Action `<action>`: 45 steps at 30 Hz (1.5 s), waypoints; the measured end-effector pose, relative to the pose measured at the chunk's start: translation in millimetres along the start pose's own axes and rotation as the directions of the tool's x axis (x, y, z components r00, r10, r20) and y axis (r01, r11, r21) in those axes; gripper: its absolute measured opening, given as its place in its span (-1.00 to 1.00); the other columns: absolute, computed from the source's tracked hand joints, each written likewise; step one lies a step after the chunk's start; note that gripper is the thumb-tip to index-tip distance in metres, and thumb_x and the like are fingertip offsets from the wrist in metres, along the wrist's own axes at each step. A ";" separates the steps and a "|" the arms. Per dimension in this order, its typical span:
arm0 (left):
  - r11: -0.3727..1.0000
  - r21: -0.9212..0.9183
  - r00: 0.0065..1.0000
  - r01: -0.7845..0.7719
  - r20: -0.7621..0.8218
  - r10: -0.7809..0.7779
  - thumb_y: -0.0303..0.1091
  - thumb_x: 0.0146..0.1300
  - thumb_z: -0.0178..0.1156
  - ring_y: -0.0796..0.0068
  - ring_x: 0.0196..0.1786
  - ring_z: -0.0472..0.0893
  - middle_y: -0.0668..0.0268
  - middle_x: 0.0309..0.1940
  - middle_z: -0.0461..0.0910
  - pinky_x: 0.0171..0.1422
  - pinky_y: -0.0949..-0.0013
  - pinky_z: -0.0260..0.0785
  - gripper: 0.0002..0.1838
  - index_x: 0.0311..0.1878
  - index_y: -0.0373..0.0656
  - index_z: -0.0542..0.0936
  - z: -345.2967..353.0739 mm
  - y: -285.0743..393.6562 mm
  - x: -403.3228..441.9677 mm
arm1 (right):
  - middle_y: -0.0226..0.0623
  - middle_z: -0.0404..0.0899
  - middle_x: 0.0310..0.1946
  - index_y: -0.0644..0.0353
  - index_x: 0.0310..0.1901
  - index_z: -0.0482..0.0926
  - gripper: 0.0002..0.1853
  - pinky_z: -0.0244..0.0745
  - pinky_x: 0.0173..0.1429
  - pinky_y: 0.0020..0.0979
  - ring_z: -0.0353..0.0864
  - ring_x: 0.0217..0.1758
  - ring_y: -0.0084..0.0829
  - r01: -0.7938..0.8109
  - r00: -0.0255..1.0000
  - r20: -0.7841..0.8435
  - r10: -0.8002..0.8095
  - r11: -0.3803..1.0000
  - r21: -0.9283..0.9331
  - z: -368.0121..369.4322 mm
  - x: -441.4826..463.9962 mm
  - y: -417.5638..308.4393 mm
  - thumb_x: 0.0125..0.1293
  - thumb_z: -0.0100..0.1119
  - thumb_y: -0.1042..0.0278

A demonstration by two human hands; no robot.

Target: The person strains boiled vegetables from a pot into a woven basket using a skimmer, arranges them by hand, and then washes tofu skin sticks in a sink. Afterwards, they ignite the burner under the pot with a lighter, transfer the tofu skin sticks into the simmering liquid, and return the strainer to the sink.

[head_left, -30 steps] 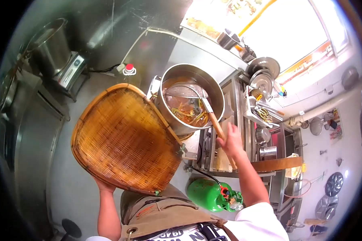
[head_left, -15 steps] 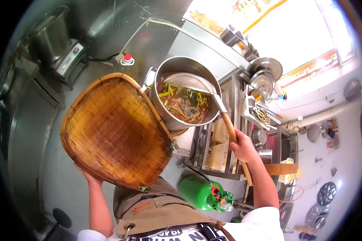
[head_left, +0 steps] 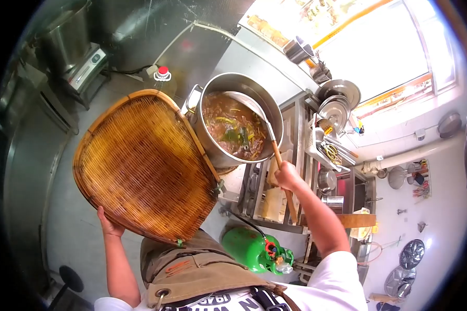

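Note:
With my left hand I grip the lower left rim of a wide, shallow bamboo winnowing basket, my fingers partly hidden beneath it. Its woven inner face is bare and stained brown. My right hand is wrapped round the wooden handle of a large skimmer. The skimmer's round metal head is mostly sunk in brown broth inside a deep steel pot. Yellow and dark green pieces float in the liquid. The basket's right edge lies close beside the pot.
A green gas cylinder stands below the pot, near my apron. Right of the pot is a metal rack with a white utensil basket and steel lids. A red-capped bottle stands behind the bamboo basket.
The skimmer head has sunk deeper into the broth, and my right hand has moved left and slightly up. The liquid now covers more of the pieces. The bamboo basket has shifted slightly left.

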State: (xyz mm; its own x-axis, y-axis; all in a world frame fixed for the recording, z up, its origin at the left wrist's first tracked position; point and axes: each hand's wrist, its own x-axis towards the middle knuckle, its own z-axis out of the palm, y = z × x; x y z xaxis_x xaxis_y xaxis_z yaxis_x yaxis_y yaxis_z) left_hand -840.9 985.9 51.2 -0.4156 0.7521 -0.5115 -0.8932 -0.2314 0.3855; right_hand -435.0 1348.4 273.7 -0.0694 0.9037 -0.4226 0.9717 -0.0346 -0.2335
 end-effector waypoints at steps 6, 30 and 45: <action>0.999 0.037 0.999 -0.028 -0.046 0.030 0.28 -0.06 0.23 0.17 0.21 0.35 0.27 0.20 0.37 0.27 0.09 0.23 -0.11 0.25 -0.11 0.31 16.6 4.6 -5.7 | -0.32 0.30 -0.65 0.36 -0.41 0.38 -0.90 0.28 -0.65 -0.45 0.29 -0.69 -0.52 -0.494 0.844 0.512 0.161 0.606 0.624 -60.3 -16.4 -18.0 0.19 0.01 0.51; 0.998 0.000 0.998 0.058 0.008 -0.058 0.15 -0.03 0.31 0.17 0.18 0.41 0.25 0.16 0.42 0.25 0.11 0.29 -0.16 0.25 -0.14 0.32 -8.9 8.4 2.8 | -0.15 0.44 -0.60 0.41 -0.42 0.37 -0.84 0.49 -0.58 -0.23 0.51 -0.63 -0.32 -0.313 0.916 0.266 0.302 0.950 0.000 -49.9 -17.2 -44.0 0.25 -0.06 0.49; 0.999 0.036 0.999 0.033 -0.030 -0.032 0.08 -0.19 0.36 0.15 0.10 0.47 0.24 0.10 0.47 0.17 0.08 0.37 -0.15 0.19 -0.15 0.37 11.1 11.0 2.7 | -0.59 0.25 -0.64 0.17 -0.36 0.38 -0.84 0.23 -0.59 -0.66 0.25 -0.64 -0.69 -0.883 0.377 0.899 -0.222 0.205 0.421 -11.2 11.8 -38.5 0.31 0.05 0.31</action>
State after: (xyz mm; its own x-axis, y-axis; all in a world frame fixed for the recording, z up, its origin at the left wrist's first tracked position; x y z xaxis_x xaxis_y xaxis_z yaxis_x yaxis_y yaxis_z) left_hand -849.9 992.2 62.5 -0.3914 0.7405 -0.5463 -0.8998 -0.1838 0.3956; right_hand -470.6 1365.2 287.5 -0.4450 -0.0351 -0.8948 0.1656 -0.9852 -0.0437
